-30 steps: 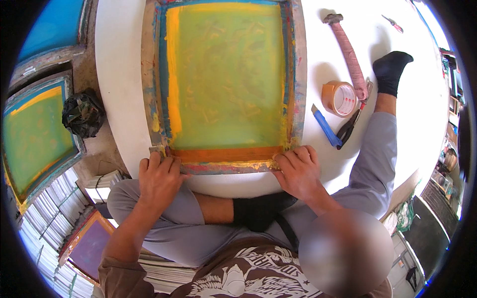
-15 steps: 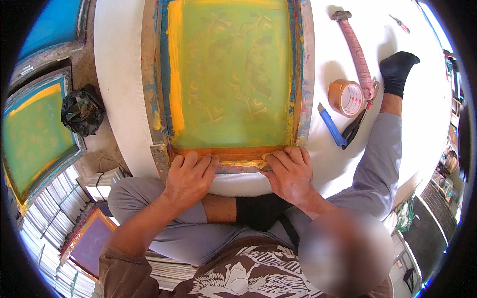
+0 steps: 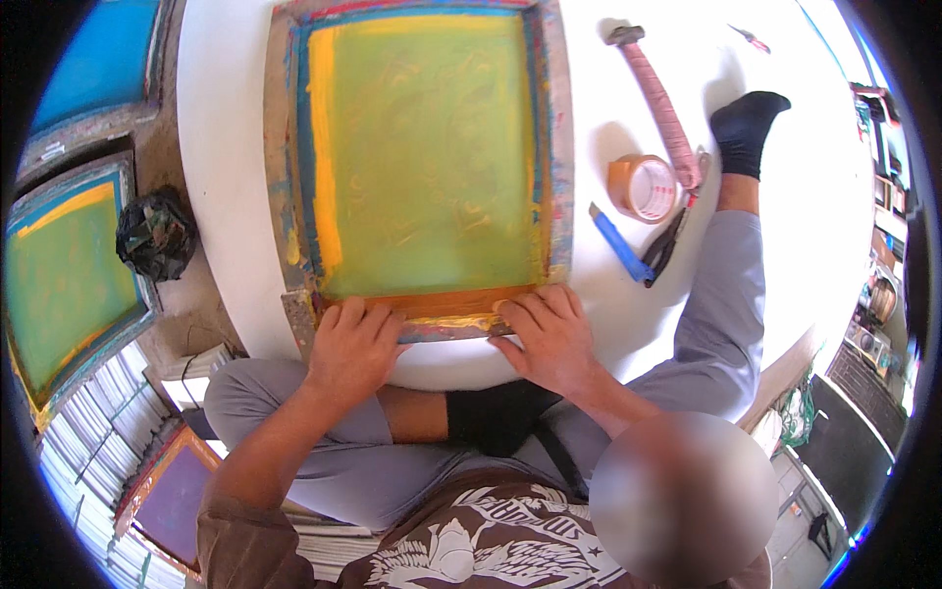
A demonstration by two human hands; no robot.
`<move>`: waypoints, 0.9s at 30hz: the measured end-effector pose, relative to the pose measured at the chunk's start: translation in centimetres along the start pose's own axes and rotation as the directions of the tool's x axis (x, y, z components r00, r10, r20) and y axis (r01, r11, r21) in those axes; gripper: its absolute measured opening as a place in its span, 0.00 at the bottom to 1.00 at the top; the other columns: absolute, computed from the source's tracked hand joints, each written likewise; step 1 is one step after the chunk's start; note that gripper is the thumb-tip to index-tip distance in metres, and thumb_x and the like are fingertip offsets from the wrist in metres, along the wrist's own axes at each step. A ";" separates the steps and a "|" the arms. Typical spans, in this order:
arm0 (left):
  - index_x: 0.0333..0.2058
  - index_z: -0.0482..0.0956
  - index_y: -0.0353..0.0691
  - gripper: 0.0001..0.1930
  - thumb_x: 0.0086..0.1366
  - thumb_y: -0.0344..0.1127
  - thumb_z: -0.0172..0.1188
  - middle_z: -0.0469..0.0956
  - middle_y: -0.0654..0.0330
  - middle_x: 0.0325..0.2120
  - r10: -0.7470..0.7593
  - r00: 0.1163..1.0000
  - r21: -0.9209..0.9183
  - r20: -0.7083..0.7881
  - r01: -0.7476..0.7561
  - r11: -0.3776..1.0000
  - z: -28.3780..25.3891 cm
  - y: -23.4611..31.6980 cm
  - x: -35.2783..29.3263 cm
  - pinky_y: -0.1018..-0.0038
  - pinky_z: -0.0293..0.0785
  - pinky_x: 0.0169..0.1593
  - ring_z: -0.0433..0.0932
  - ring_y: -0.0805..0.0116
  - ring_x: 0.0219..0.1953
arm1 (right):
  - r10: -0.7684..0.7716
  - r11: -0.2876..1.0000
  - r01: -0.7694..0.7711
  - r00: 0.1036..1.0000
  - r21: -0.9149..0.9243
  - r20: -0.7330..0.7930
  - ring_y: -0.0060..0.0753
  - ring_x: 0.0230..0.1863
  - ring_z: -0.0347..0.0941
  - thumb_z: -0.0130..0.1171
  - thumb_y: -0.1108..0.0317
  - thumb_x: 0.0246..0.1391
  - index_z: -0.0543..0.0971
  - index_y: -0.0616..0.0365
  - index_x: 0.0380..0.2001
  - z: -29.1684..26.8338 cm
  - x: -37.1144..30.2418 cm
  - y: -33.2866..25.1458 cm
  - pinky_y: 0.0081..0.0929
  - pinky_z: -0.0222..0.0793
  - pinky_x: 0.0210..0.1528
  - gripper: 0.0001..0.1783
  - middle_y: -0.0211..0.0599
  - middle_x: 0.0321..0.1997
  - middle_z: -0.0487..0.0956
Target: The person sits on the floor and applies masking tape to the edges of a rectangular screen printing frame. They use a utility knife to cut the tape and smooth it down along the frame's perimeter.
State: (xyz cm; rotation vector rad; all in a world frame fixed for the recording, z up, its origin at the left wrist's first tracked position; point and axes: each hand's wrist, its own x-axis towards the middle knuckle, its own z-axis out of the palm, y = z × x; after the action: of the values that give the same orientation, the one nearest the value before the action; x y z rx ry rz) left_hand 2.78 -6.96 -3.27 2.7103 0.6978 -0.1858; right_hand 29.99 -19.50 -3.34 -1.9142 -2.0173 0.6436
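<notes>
A wooden screen printing frame [image 3: 277, 187] with green mesh [image 3: 422, 167] lies on a white surface before me. Yellow and blue bands border the mesh, and faint patterns show in it. Brown tape [image 3: 432, 302] runs along its near inner edge, with yellow smears beside it. My left hand [image 3: 355, 348] is closed over the left part of the near bar, fingertips on the tape. On the right part of that bar, my right hand [image 3: 545, 339] curls its fingers over the top, with its thumb at the near side. The undersides of both grips are hidden.
Right of the frame lie a tape roll [image 3: 643, 188], a blue cutter knife [image 3: 620, 245], dark-handled pliers [image 3: 669, 240] and a hammer with a wrapped handle [image 3: 662, 108]. My outstretched foot [image 3: 751, 128] is beyond them. Another screen [image 3: 74, 285] and a black plastic bundle [image 3: 157, 234] stand left.
The whole view has shifted, so the frame and tools appear farther left and the frame's far edge now shows. Both hands keep nearly the same places on the near bar.
</notes>
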 end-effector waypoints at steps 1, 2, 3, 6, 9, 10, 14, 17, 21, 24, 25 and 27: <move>0.47 0.84 0.43 0.24 0.54 0.49 0.73 0.81 0.61 0.43 -0.043 0.999 -0.074 -0.005 0.042 0.996 -0.2 -0.1 0.3 0.59 0.71 0.47 0.75 0.56 0.46 | 0.004 1.000 -0.002 0.999 0.026 -0.049 0.44 0.50 0.74 0.76 0.59 0.44 0.83 0.54 0.44 -0.5 0.1 0.2 0.43 0.69 0.55 0.23 0.34 0.45 0.81; 0.47 0.84 0.44 0.24 0.54 0.49 0.74 0.81 0.59 0.44 -0.084 0.996 -0.141 -0.011 0.082 0.987 -0.8 -0.2 0.5 0.57 0.72 0.50 0.76 0.54 0.47 | 0.004 0.999 0.002 0.994 0.051 -0.107 0.44 0.49 0.74 0.77 0.60 0.44 0.83 0.54 0.44 -1.0 0.2 0.4 0.43 0.69 0.55 0.23 0.35 0.45 0.81; 0.47 0.84 0.45 0.24 0.54 0.50 0.75 0.81 0.58 0.46 -0.123 0.992 -0.208 -0.012 0.118 0.971 -1.3 -0.1 0.9 0.54 0.73 0.53 0.76 0.51 0.49 | 0.006 0.997 0.007 0.986 0.077 -0.164 0.45 0.48 0.74 0.77 0.60 0.44 0.83 0.55 0.44 -1.6 0.3 0.7 0.43 0.70 0.54 0.24 0.36 0.45 0.81; 0.47 0.84 0.43 0.24 0.55 0.47 0.76 0.82 0.55 0.44 -0.163 0.978 -0.292 -0.129 0.120 0.949 -2.4 0.8 3.2 0.53 0.74 0.54 0.77 0.49 0.48 | 0.076 0.997 -0.067 0.940 0.038 -0.334 0.48 0.48 0.75 0.78 0.64 0.44 0.82 0.57 0.45 -3.7 0.4 3.8 0.45 0.71 0.54 0.24 0.40 0.46 0.82; 0.47 0.83 0.41 0.20 0.59 0.43 0.73 0.82 0.57 0.46 -0.140 0.942 -0.314 -0.306 0.039 0.949 -1.8 2.3 8.1 0.56 0.74 0.52 0.77 0.51 0.50 | 0.176 0.978 -0.206 0.880 -0.022 -0.440 0.52 0.50 0.75 0.78 0.67 0.43 0.82 0.59 0.46 -5.9 0.6 7.5 0.46 0.70 0.55 0.25 0.42 0.48 0.82; 0.48 0.83 0.42 0.19 0.60 0.41 0.73 0.82 0.58 0.47 -0.116 0.918 -0.325 -0.379 -0.015 0.945 -1.9 3.1 10.4 0.56 0.73 0.54 0.77 0.51 0.51 | 0.223 0.965 -0.263 0.857 -0.022 -0.464 0.53 0.51 0.75 0.78 0.68 0.43 0.81 0.60 0.47 -6.4 0.5 8.3 0.47 0.70 0.56 0.26 0.43 0.49 0.82; 0.54 0.81 0.44 0.20 0.62 0.34 0.69 0.81 0.60 0.55 0.018 0.904 -0.290 -0.427 -0.156 0.944 -3.7 6.4 20.4 0.53 0.66 0.65 0.72 0.51 0.62 | 0.311 0.914 -0.401 0.797 -0.069 -0.517 0.54 0.56 0.73 0.78 0.69 0.43 0.80 0.57 0.49 -6.3 0.1 11.3 0.47 0.69 0.59 0.28 0.44 0.57 0.80; 0.62 0.76 0.45 0.27 0.64 0.31 0.66 0.78 0.58 0.61 0.115 0.926 -0.215 -0.359 -0.202 0.956 -3.2 7.7 26.0 0.52 0.60 0.71 0.67 0.51 0.69 | 0.345 0.903 -0.426 0.787 -0.046 -0.511 0.53 0.59 0.71 0.78 0.69 0.42 0.79 0.55 0.52 -5.4 -0.3 12.6 0.47 0.69 0.61 0.31 0.42 0.61 0.78; 0.68 0.71 0.46 0.33 0.63 0.30 0.65 0.75 0.57 0.65 0.140 0.976 -0.153 -0.164 -0.165 0.974 -2.5 8.5 29.8 0.49 0.54 0.75 0.61 0.52 0.74 | 0.372 0.904 -0.428 0.781 0.005 -0.502 0.53 0.60 0.71 0.78 0.69 0.41 0.79 0.55 0.52 -4.8 -0.4 13.3 0.47 0.69 0.62 0.31 0.42 0.61 0.78; 0.68 0.71 0.46 0.33 0.62 0.29 0.65 0.75 0.56 0.65 0.121 0.992 -0.144 -0.036 -0.125 0.982 -2.1 8.6 30.7 0.46 0.49 0.77 0.60 0.53 0.75 | 0.400 0.895 -0.445 0.778 0.025 -0.485 0.52 0.62 0.71 0.77 0.69 0.43 0.80 0.54 0.52 -4.5 -0.5 13.5 0.47 0.70 0.62 0.30 0.41 0.62 0.77; 0.67 0.72 0.46 0.33 0.62 0.29 0.64 0.75 0.56 0.65 0.109 0.994 -0.147 0.002 -0.108 0.983 -2.0 8.5 30.9 0.45 0.48 0.77 0.60 0.53 0.75 | 0.401 0.896 -0.443 0.773 0.035 -0.491 0.52 0.63 0.70 0.77 0.69 0.43 0.80 0.54 0.52 -4.5 -0.4 13.5 0.47 0.70 0.62 0.30 0.40 0.62 0.77; 0.67 0.73 0.47 0.32 0.63 0.27 0.64 0.76 0.58 0.65 0.099 0.994 -0.158 0.039 -0.092 0.983 -1.5 8.4 30.9 0.45 0.47 0.77 0.61 0.55 0.75 | 0.401 0.898 -0.437 0.768 0.049 -0.499 0.51 0.63 0.70 0.77 0.69 0.43 0.81 0.54 0.52 -4.5 -0.5 13.4 0.47 0.70 0.62 0.29 0.39 0.62 0.77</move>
State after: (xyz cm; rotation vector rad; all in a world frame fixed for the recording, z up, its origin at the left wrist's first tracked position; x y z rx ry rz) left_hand 33.91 0.40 -5.84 2.5742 0.5435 -0.1638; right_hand 43.87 -19.16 -6.21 -2.3028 -1.3130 0.1267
